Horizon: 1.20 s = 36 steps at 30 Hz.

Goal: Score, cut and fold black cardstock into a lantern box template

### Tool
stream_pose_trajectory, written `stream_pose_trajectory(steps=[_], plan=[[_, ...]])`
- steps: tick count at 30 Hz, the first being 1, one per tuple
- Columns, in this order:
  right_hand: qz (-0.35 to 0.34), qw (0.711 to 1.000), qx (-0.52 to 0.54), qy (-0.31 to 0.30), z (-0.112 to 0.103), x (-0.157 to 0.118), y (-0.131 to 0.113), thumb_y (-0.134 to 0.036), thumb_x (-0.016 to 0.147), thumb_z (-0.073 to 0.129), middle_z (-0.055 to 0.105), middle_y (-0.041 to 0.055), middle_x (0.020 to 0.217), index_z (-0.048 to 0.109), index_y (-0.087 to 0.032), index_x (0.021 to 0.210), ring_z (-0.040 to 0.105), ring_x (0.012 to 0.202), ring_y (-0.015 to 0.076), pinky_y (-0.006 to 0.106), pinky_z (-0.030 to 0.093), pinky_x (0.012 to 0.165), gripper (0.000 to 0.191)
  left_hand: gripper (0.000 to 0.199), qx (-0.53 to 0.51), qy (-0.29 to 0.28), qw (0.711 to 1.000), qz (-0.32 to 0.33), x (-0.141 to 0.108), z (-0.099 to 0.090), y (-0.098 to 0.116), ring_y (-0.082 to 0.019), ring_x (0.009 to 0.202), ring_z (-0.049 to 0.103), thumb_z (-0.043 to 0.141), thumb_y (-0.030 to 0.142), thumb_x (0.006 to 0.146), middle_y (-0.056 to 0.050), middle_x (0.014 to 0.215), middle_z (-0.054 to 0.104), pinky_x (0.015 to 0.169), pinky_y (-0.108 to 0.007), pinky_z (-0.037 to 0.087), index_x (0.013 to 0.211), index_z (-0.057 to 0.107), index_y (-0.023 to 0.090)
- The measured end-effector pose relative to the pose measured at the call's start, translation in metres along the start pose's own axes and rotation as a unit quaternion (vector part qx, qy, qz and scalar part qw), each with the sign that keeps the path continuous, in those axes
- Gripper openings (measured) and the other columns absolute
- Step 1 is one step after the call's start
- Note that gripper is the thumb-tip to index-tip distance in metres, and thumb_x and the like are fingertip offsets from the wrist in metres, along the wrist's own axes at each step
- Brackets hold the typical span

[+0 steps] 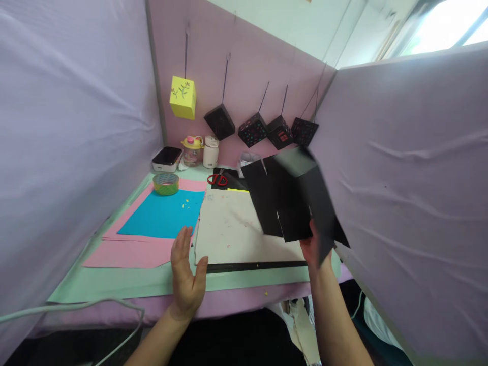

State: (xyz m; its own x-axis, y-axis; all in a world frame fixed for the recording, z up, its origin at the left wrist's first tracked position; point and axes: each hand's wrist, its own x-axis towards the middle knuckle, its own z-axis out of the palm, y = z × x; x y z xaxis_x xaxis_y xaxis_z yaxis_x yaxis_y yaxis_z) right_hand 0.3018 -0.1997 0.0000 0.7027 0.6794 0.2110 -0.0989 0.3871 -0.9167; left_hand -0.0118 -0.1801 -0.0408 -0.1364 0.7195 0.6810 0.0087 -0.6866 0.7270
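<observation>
A folded sheet of black card [285,198], with slits cut in its edges and its flaps bent up, is held in the air over the right part of the table. My right hand [313,249] grips it from below, partly hidden behind a flap. My left hand [186,274] is raised at the table's front edge, its thumb and fingers apart and nothing in it. Nearest to it are the pale work board [224,229] and the pink paper [133,254]. Some of the card's far side is blurred.
Blue paper [160,216] lies on the pink sheets under a roll of tape [166,184]. Red-handled scissors [217,180] rest behind the board. A jar [192,152] and a white bottle [211,152] stand at the back. A yellow box [183,97] and several black boxes [253,130] hang above.
</observation>
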Motion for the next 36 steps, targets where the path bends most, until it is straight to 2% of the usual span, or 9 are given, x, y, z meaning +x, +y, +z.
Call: stream_pose_trajectory(steps=[4, 7, 14, 20, 26, 29, 32, 34, 36], plan=[[0.134, 0.983, 0.107, 0.069, 0.019, -0.015, 0.005, -0.031, 0.07, 0.078, 0.073, 0.006, 0.108, 0.067, -0.017, 0.105, 0.065, 0.11, 0.0216, 0.035, 0.057, 0.093, 0.039, 0.076, 0.0, -0.024, 0.996, -0.081, -0.001, 0.001, -0.002, -0.03, 0.143, 0.025, 0.06, 0.029, 0.09, -0.01, 0.158, 0.017, 0.115, -0.055, 0.024, 0.15, 0.015, 0.036], [0.186, 0.972, 0.134, 0.052, 0.037, -0.037, 0.013, -0.029, 0.069, 0.08, 0.074, 0.0053, 0.103, 0.068, -0.016, 0.103, 0.066, 0.107, 0.0207, 0.032, 0.057, 0.092, 0.038, 0.072, -0.048, -0.062, 0.988, -0.13, -0.001, -0.001, -0.005, -0.031, 0.136, 0.04, 0.054, 0.036, 0.093, -0.013, 0.156, 0.021, 0.11, -0.058, 0.03, 0.151, 0.011, 0.037], [0.303, 0.938, 0.144, 0.082, 0.066, -0.071, 0.024, -0.027, 0.072, 0.076, 0.075, 0.0059, 0.097, 0.068, -0.015, 0.092, 0.069, 0.098, 0.0213, 0.029, 0.061, 0.084, 0.024, 0.069, -0.074, -0.08, 0.983, -0.146, 0.0, -0.001, -0.004, -0.029, 0.131, 0.046, 0.051, 0.035, 0.094, -0.014, 0.154, 0.025, 0.106, -0.055, 0.039, 0.15, 0.01, 0.038], [0.4, 0.904, 0.117, -0.093, 0.063, -0.093, 0.008, -0.022, 0.07, 0.077, 0.074, 0.0063, 0.092, 0.062, -0.017, 0.084, 0.07, 0.091, 0.0203, 0.033, 0.058, 0.089, 0.022, 0.078, 0.11, -0.064, 0.985, -0.116, -0.001, 0.0, -0.01, -0.028, 0.144, 0.025, 0.061, 0.028, 0.088, -0.011, 0.155, 0.024, 0.116, -0.052, 0.024, 0.151, 0.016, 0.031], [0.448, 0.839, -0.063, -0.303, 0.038, -0.114, -0.023, -0.03, 0.079, 0.071, 0.072, 0.013, 0.103, 0.058, -0.014, 0.113, 0.071, 0.093, 0.0204, 0.034, 0.056, 0.085, 0.039, 0.069, 0.181, -0.103, 0.973, -0.103, -0.001, -0.002, -0.017, -0.025, 0.132, 0.045, 0.059, 0.025, 0.088, -0.011, 0.149, 0.034, 0.111, -0.046, 0.037, 0.148, 0.024, 0.029], [0.302, 0.833, -0.22, -0.409, 0.024, -0.11, -0.024, -0.036, 0.086, 0.061, 0.073, 0.0113, 0.097, 0.063, -0.016, 0.11, 0.07, 0.086, 0.0212, 0.037, 0.057, 0.079, 0.032, 0.064, 0.207, -0.114, 0.967, -0.1, 0.001, -0.002, -0.017, -0.025, 0.132, 0.044, 0.057, 0.024, 0.089, -0.01, 0.146, 0.038, 0.111, -0.047, 0.036, 0.146, 0.028, 0.028], [-0.034, 0.845, -0.381, -0.373, 0.017, -0.095, -0.01, -0.031, 0.091, 0.053, 0.068, 0.0115, 0.114, 0.064, -0.02, 0.114, 0.063, 0.107, 0.0247, 0.044, 0.05, 0.095, 0.028, 0.064, 0.215, -0.135, 0.963, -0.096, 0.001, -0.001, -0.016, -0.024, 0.128, 0.048, 0.056, 0.022, 0.089, -0.01, 0.146, 0.039, 0.11, -0.047, 0.037, 0.146, 0.028, 0.028], [-0.192, 0.811, -0.438, -0.336, 0.018, -0.083, 0.004, -0.027, 0.092, 0.051, 0.058, 0.0123, 0.133, 0.058, -0.02, 0.126, 0.051, 0.126, 0.0258, 0.046, 0.04, 0.107, 0.036, 0.064, 0.219, -0.143, 0.961, -0.093, 0.0, 0.0, -0.015, -0.024, 0.126, 0.05, 0.056, 0.022, 0.089, -0.011, 0.145, 0.04, 0.109, -0.046, 0.039, 0.146, 0.028, 0.027], [-0.26, 0.774, -0.466, -0.342, 0.022, -0.073, 0.016, -0.025, 0.091, 0.051, 0.044, 0.0123, 0.146, 0.047, -0.019, 0.139, 0.037, 0.138, 0.0257, 0.047, 0.034, 0.113, 0.048, 0.064, 0.224, -0.145, 0.96, -0.089, 0.0, 0.0, -0.014, -0.025, 0.126, 0.05, 0.056, 0.023, 0.089, -0.012, 0.144, 0.04, 0.108, -0.047, 0.039, 0.146, 0.028, 0.026]])
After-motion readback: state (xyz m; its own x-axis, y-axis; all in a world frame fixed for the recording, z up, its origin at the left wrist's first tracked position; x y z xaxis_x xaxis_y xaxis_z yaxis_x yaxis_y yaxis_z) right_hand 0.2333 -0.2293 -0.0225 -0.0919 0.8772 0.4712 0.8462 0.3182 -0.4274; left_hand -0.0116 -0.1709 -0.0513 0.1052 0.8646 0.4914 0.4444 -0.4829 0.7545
